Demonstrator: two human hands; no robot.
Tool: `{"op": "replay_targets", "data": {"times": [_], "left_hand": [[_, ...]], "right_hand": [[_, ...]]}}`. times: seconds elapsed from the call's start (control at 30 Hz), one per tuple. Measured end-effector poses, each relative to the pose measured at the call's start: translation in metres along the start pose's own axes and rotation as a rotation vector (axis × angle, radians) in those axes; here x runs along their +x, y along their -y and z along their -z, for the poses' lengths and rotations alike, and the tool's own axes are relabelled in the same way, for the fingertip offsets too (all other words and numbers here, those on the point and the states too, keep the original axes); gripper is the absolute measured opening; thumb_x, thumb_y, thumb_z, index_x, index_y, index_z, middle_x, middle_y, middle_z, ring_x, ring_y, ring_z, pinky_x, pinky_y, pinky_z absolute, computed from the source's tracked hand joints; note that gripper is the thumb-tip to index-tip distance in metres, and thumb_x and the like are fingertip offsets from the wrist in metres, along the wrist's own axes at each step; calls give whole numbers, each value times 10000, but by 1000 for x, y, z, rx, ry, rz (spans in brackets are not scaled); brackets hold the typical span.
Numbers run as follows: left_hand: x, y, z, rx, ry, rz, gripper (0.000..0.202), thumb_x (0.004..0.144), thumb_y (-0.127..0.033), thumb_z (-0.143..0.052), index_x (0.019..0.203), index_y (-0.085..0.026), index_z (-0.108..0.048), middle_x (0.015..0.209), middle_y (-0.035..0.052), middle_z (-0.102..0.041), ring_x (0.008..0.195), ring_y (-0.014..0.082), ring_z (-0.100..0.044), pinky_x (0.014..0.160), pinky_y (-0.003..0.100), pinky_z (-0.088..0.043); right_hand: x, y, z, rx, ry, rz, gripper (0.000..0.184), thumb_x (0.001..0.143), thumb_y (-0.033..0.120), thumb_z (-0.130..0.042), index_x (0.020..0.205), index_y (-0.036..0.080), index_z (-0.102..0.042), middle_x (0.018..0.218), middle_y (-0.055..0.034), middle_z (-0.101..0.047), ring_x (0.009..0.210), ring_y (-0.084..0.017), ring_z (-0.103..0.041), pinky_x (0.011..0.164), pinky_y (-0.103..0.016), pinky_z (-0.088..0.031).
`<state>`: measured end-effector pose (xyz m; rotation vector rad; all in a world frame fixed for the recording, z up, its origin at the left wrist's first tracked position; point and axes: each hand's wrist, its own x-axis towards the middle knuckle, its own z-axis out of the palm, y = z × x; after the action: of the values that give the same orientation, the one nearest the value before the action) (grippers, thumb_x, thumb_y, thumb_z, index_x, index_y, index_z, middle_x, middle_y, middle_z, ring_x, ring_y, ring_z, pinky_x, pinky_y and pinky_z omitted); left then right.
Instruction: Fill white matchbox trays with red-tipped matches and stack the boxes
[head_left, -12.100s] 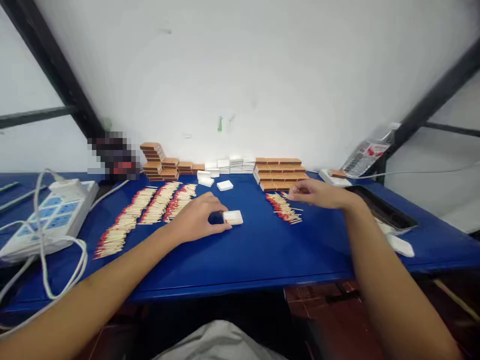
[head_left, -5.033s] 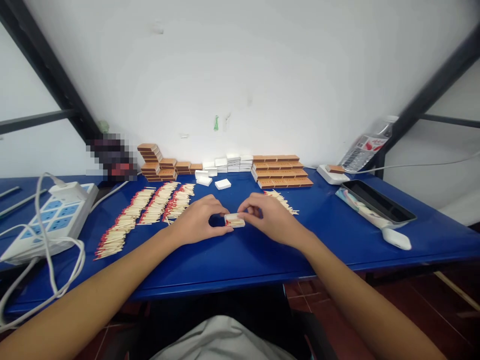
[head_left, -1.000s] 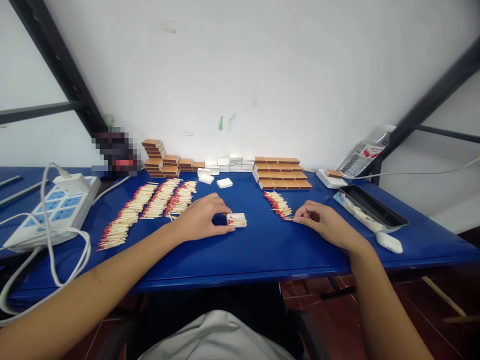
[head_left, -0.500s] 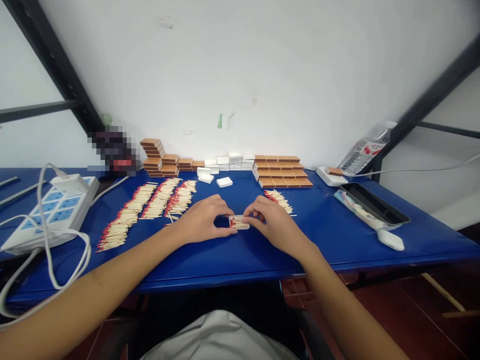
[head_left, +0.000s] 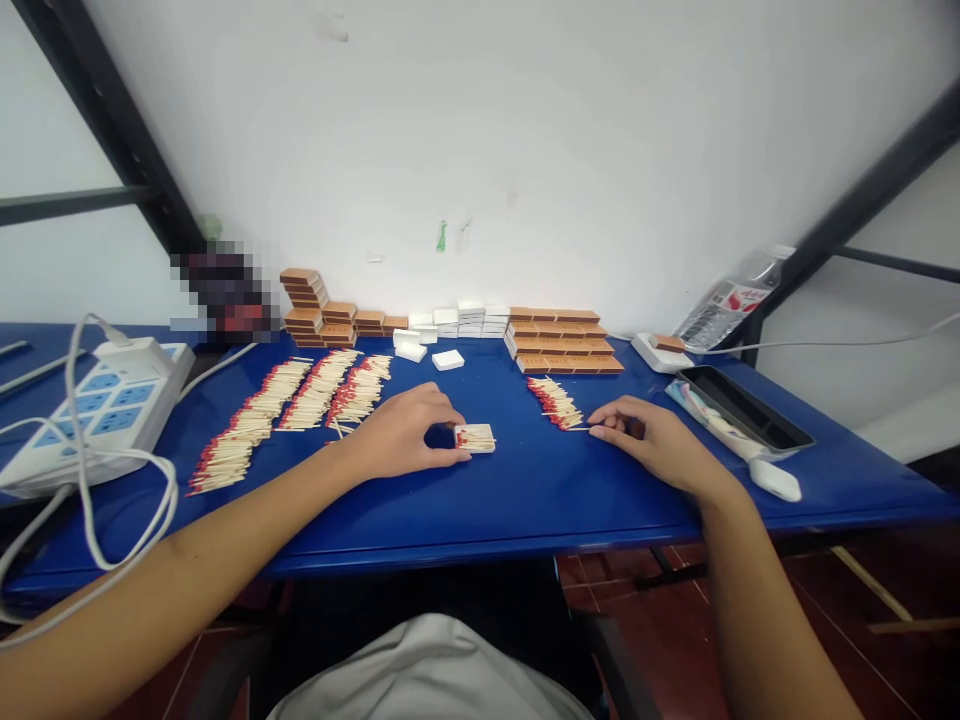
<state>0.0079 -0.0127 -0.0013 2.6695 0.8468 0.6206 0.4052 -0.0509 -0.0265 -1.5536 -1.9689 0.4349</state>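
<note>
My left hand (head_left: 409, 430) grips the left end of a small white matchbox tray (head_left: 484, 447) between thumb and fingers. Red-tipped matches (head_left: 471, 437) lie inside that tray on the blue table. Off to the right, my right hand (head_left: 645, 435) pinches the pale end of a matchstick (head_left: 577, 430) at the near edge of a small match pile (head_left: 553, 402). Three longer rows of matches, one of them the leftmost row (head_left: 244, 430), lie left of my left hand.
Brown matchboxes (head_left: 562, 345) and white trays (head_left: 471, 322) are stacked along the wall, with more brown boxes (head_left: 304, 305) at left. A power strip (head_left: 112, 410) with looping cables stands left. A phone (head_left: 746, 405), earphone case (head_left: 775, 480) and plastic bottle (head_left: 735, 300) are at right.
My right hand has left the tray and moved right to the small match pile, where it now pinches a match. My left hand stays on the tray.
</note>
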Motion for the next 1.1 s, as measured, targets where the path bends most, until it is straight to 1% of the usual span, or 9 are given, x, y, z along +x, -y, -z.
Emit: {"op": "replay_targets", "data": {"times": [0.2, 0.4, 0.5, 0.6, 0.73, 0.83, 0.9, 1.03, 1.1], "left_hand": [[1, 1, -1, -5, -14, -17, 322, 914, -478, -776, 1102, -217, -775, 990, 62, -726, 979, 241, -628, 837, 357, -511], [0, 0, 0, 2, -7, -15, 314, 919, -473, -774, 1092, -211, -774, 983, 57, -718, 980, 234, -618, 833, 354, -508], [-1, 0, 0, 9, -7, -11, 323, 917, -475, -777, 1102, -211, -774, 989, 58, -718, 981, 234, -618, 834, 355, -509], [0, -1, -1, 11, -10, -15, 322, 911, -468, -785, 1110, -215, -778, 990, 61, -722, 985, 238, -621, 841, 359, -513], [0, -2, -2, 14, -7, -25, 319, 908, -455, -791, 1128, -224, -782, 985, 60, -726, 994, 243, -622, 850, 362, -516], [0, -2, -2, 11, -13, -40, 319, 908, -455, -793, 1126, -223, -780, 983, 59, -726, 987, 239, -624, 850, 360, -517], [0, -3, -2, 10, -21, -50, 311, 905, -451, -796, 1117, -223, -779, 977, 58, -725, 980, 237, -627, 848, 357, -518], [0, -3, -2, 12, -30, -60, 305, 901, -446, -801, 1100, -216, -779, 974, 61, -728, 979, 240, -629, 844, 359, -522], [0, -3, -2, 16, -33, -62, 309, 903, -445, -799, 1112, -218, -780, 978, 63, -731, 983, 242, -629, 845, 362, -524]], "right_hand": [[6, 15, -5, 15, 28, 42, 435, 933, 673, -646, 977, 254, -754, 919, -61, -682, 784, -217, -586, 725, -367, -465], [5, 12, -6, -27, 55, 24, 418, 965, 639, -616, 914, 238, -718, 888, -57, -676, 759, -211, -566, 709, -359, -459], [3, 17, -9, -38, 57, 19, 413, 986, 624, -590, 911, 233, -700, 888, -54, -677, 741, -208, -565, 695, -354, -455], [-1, 37, -17, -27, 30, 70, 376, 1009, 575, -581, 906, 231, -694, 907, -59, -683, 755, -209, -578, 708, -350, -460], [-1, 79, -33, -1, -21, 150, 249, 1040, 425, -586, 923, 232, -689, 927, -50, -676, 794, -202, -590, 746, -341, -462], [5, 109, -49, 11, -2, 178, 148, 1033, 324, -609, 939, 237, -684, 900, -28, -655, 781, -189, -576, 723, -327, -447], [11, 123, -59, -4, 29, 217, 123, 1028, 268, -607, 931, 230, -673, 903, -28, -644, 797, -187, -578, 725, -323, -445], [19, 133, -69, -10, 110, 261, 106, 1013, 218, -610, 920, 223, -661, 927, -32, -641, 815, -184, -586, 722, -319, -448], [20, 127, -64, 15, 83, 238, 108, 1024, 251, -602, 951, 233, -679, 919, -28, -652, 801, -184, -589, 720, -322, -452]]}}
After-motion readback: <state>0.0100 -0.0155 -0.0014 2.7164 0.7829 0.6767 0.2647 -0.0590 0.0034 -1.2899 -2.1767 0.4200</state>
